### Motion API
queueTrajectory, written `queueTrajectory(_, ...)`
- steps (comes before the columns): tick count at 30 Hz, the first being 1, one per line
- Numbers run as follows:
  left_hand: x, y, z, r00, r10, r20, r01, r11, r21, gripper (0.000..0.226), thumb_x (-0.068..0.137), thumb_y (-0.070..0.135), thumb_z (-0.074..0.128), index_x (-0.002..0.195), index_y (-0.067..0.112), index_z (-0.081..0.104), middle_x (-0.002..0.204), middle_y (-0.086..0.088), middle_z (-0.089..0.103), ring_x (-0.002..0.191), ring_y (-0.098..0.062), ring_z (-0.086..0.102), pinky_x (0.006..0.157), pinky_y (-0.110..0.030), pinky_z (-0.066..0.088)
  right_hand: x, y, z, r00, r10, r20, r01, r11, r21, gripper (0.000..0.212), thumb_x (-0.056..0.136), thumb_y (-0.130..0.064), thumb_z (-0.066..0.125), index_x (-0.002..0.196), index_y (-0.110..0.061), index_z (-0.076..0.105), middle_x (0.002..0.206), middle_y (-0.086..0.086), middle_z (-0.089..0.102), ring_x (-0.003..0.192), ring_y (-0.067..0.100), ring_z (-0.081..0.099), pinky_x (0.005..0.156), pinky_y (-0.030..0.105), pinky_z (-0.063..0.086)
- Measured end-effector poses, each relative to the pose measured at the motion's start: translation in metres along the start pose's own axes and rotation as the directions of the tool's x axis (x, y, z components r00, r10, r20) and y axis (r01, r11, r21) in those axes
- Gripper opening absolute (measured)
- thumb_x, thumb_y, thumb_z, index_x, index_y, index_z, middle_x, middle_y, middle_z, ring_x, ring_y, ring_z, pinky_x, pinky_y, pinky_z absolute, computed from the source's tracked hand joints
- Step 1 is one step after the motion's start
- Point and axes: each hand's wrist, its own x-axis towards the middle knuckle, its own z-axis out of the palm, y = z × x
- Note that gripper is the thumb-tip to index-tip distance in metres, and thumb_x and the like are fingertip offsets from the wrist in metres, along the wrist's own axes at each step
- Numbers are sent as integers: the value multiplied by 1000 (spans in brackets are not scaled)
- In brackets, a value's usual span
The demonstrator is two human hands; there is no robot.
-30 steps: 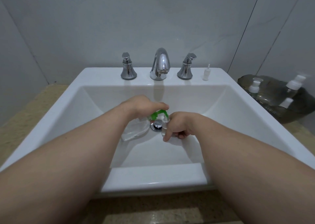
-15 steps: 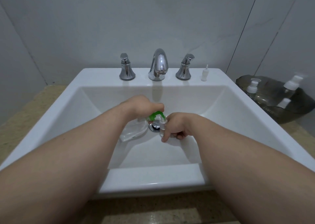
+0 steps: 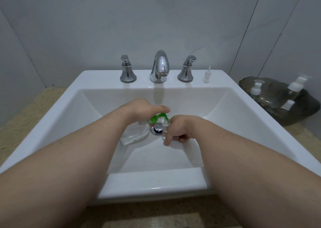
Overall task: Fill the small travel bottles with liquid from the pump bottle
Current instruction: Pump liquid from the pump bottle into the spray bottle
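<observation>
Clear travel bottle (image 3: pixel 164 127) barely visible within grip of right hand (image 3: pixel 179 129)

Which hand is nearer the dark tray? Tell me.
Right. The right hand, holding a small bottle, is left of the dark tray; the left hand, on the green pump, farther left.

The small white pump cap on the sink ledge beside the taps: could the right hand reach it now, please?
Probably not yet: nothing blocks the small white pump cap, but the right hand grips the small clear travel bottle under the green pump spout and must release it first.
</observation>
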Motion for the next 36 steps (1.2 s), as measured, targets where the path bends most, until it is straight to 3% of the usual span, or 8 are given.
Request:
queueTrajectory(4,1,0,0,1000,-4,8,4,1000,-10,83,56,91,70,81,11,73,81,-8,72,70,-25,59,69,-34,45,1,1,0,1000,5,0,-5,1000,-14,47,54,-14,91,92,-15,65,83,10,56,77,27,52,68,39,43)
queueTrajectory(18,-4,4,0,1000,20,-2,-20,1000,1,63,70,73,73,74,10,73,72,-6,65,65,-24,55,67,-33,42,-1,3,0,1000,-1,-24,1,1000,-18,31,68,-11,89,91,-15,68,85,10,55,79,26,50,68,36,41)
queueTrajectory(30,-4,5,0,999,37,-10,-37,999,11,47,69,59,69,65,12,71,64,-4,65,59,-23,50,63,-31,40,0,3,1,1000,-19,-19,18,999,-26,31,68,-10,90,91,-16,70,83,9,55,78,26,49,63,33,41)
queueTrajectory(36,-2,3,0,999,21,-31,-20,1000,13,61,68,71,73,73,10,75,74,-9,72,64,-24,57,66,-32,43,1,2,0,1000,-5,-18,4,1000,-20,34,66,-12,90,94,-15,70,84,9,55,80,25,50,69,37,42)
